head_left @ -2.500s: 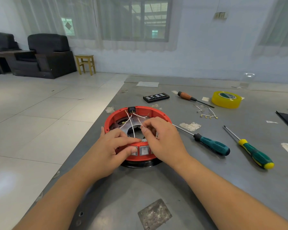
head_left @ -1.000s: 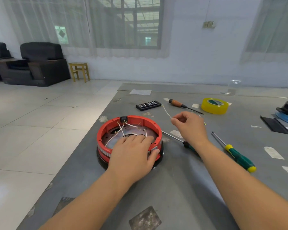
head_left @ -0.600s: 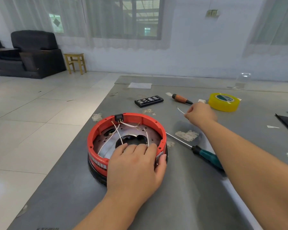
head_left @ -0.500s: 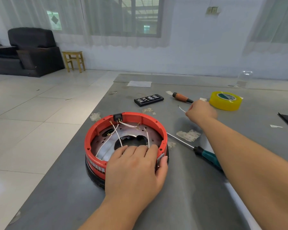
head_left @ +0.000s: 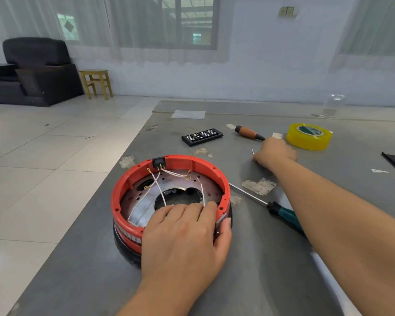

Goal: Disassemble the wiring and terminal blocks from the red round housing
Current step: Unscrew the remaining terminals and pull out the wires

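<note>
The red round housing [head_left: 128, 197] sits rigid on the grey table [head_left: 271, 258], the left hand [head_left: 185, 236] lies flat over its near rim, the right hand [head_left: 274, 152] pinches a freed wire [head_left: 253, 151], and the thin, limp white wires [head_left: 161, 192] inside seem best taken near their terminals.

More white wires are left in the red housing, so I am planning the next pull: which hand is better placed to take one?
Probably the left hand: its fingers lie on the red housing beside the white wires. The right hand is off near the yellow tape.
</note>
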{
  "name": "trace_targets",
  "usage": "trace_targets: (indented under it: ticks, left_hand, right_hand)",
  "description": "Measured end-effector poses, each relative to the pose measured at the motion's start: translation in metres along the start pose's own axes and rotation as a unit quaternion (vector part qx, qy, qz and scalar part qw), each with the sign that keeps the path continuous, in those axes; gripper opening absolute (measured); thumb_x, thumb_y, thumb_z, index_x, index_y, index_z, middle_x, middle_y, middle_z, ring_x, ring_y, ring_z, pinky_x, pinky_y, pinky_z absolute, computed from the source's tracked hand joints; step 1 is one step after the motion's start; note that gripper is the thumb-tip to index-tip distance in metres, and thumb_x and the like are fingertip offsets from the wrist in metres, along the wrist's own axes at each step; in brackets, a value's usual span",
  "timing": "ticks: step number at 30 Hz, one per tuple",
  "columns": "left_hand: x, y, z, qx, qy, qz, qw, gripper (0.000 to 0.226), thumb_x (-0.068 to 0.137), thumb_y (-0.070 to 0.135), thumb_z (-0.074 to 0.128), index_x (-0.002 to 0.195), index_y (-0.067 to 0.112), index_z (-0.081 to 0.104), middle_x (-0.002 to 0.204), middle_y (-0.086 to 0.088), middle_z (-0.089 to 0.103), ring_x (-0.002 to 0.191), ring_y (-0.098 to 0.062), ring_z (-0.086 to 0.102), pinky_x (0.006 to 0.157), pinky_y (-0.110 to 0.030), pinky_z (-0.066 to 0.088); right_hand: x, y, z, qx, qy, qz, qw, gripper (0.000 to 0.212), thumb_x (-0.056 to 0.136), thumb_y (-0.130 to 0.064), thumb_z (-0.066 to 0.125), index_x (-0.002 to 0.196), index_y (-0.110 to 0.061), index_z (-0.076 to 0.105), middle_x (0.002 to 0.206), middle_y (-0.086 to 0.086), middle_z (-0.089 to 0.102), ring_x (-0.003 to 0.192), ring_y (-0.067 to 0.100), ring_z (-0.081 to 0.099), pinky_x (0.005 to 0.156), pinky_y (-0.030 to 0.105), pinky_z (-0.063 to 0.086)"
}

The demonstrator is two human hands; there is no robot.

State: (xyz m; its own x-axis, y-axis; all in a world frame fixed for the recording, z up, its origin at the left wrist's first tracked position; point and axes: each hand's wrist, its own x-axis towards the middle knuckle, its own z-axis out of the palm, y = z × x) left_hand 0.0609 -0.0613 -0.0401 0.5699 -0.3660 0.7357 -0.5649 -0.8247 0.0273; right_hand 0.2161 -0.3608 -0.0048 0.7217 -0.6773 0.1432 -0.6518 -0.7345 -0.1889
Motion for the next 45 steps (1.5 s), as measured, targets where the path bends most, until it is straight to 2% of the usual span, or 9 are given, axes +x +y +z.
trace_targets:
  ticks: [6, 13, 16, 20, 25, 29, 34, 41, 45]
  left_hand:
    - [0.002, -0.001, 0.003, -0.012, 0.000, 0.004, 1.000, 0.030, 0.096, 0.048, 0.056, 0.097, 0.025, 0.076, 0.074, 0.006, 0.069, 0.072, -0.024, 0.067, 0.069, -0.039, 0.046]
    - [0.005, -0.004, -0.017, -0.153, 0.041, 0.001, 0.987, 0.028, 0.099, 0.038, 0.059, 0.117, 0.025, 0.076, 0.110, 0.011, 0.076, 0.103, -0.012, 0.071, 0.084, -0.029, 0.052]
    - [0.010, -0.012, -0.030, -0.309, 0.051, -0.101, 0.944, 0.023, 0.098, 0.033, 0.055, 0.114, 0.031, 0.072, 0.115, 0.020, 0.071, 0.113, 0.004, 0.060, 0.101, -0.013, 0.041]
    - [0.013, -0.043, -0.037, -0.292, 0.049, -0.248, 0.922, 0.025, 0.098, 0.023, 0.061, 0.121, 0.024, 0.070, 0.128, 0.009, 0.066, 0.128, -0.012, 0.051, 0.115, -0.037, 0.038]
    - [-0.008, -0.065, -0.036, -0.292, 0.002, -0.408, 0.865, 0.062, 0.100, 0.035, 0.065, 0.154, 0.017, 0.040, 0.162, -0.010, 0.038, 0.154, -0.029, 0.029, 0.127, -0.051, 0.022]
    - [-0.021, -0.064, -0.029, -0.408, -0.006, -0.485, 0.774, 0.064, 0.101, 0.047, 0.063, 0.153, 0.028, 0.031, 0.151, -0.002, 0.049, 0.135, -0.018, 0.053, 0.115, -0.042, 0.043]
    - [-0.025, -0.072, -0.028, -0.438, 0.005, -0.446, 0.780, 0.035, 0.097, 0.045, 0.069, 0.127, 0.039, 0.051, 0.114, 0.028, 0.060, 0.092, 0.023, 0.057, 0.073, -0.009, 0.040]
    - [-0.030, -0.074, -0.038, -0.465, 0.062, -0.377, 0.798, 0.048, 0.093, 0.054, 0.067, 0.138, 0.045, 0.051, 0.130, 0.037, 0.055, 0.117, 0.019, 0.054, 0.089, -0.010, 0.042]
    - [-0.029, -0.079, -0.039, -0.497, 0.093, -0.330, 0.797, 0.050, 0.098, 0.041, 0.068, 0.144, 0.040, 0.050, 0.143, 0.027, 0.057, 0.135, 0.008, 0.052, 0.106, -0.020, 0.042]
  right_hand:
    - [-0.045, 0.014, -0.018, -0.020, 0.039, -0.108, 0.993, 0.012, 0.090, -0.029, 0.060, 0.088, -0.022, 0.070, 0.086, 0.001, 0.066, 0.080, 0.024, 0.062, 0.076, 0.036, 0.053]
    - [-0.154, 0.007, -0.023, 0.366, 0.039, -0.216, 0.904, 0.019, 0.096, -0.033, 0.063, 0.109, -0.023, 0.071, 0.103, -0.002, 0.070, 0.084, 0.004, 0.061, 0.081, 0.027, 0.048]
    - [-0.197, 0.001, -0.015, 0.445, -0.030, -0.183, 0.876, 0.045, 0.095, -0.052, 0.059, 0.130, -0.024, 0.060, 0.124, -0.006, 0.062, 0.103, 0.005, 0.062, 0.098, 0.033, 0.050]
    - [-0.227, -0.001, -0.002, 0.457, -0.069, -0.159, 0.873, 0.069, 0.091, -0.070, 0.050, 0.143, -0.026, 0.046, 0.142, -0.005, 0.050, 0.131, 0.013, 0.049, 0.111, 0.038, 0.041]
    - [-0.234, -0.001, 0.000, 0.444, -0.065, -0.160, 0.879, 0.043, 0.095, -0.074, 0.037, 0.113, -0.039, 0.055, 0.117, -0.010, 0.060, 0.115, 0.009, 0.056, 0.091, 0.027, 0.041]
    - [-0.235, 0.000, 0.003, 0.442, -0.077, -0.172, 0.877, 0.056, 0.096, -0.074, 0.032, 0.119, -0.034, 0.065, 0.114, -0.012, 0.067, 0.111, 0.007, 0.060, 0.097, 0.033, 0.049]
    - [-0.234, 0.003, 0.002, 0.486, -0.086, -0.175, 0.852, 0.043, 0.095, -0.071, 0.040, 0.112, -0.044, 0.069, 0.104, -0.016, 0.072, 0.101, -0.002, 0.063, 0.089, 0.027, 0.051]
    - [-0.236, -0.003, -0.005, 0.573, -0.077, -0.191, 0.794, 0.040, 0.096, -0.062, 0.049, 0.136, -0.060, 0.050, 0.125, -0.033, 0.060, 0.119, -0.014, 0.052, 0.101, 0.021, 0.043]
    - [-0.235, -0.001, -0.001, 0.629, -0.164, -0.199, 0.734, 0.053, 0.090, -0.059, 0.059, 0.141, -0.061, 0.043, 0.130, -0.022, 0.065, 0.114, 0.004, 0.066, 0.100, 0.036, 0.055]
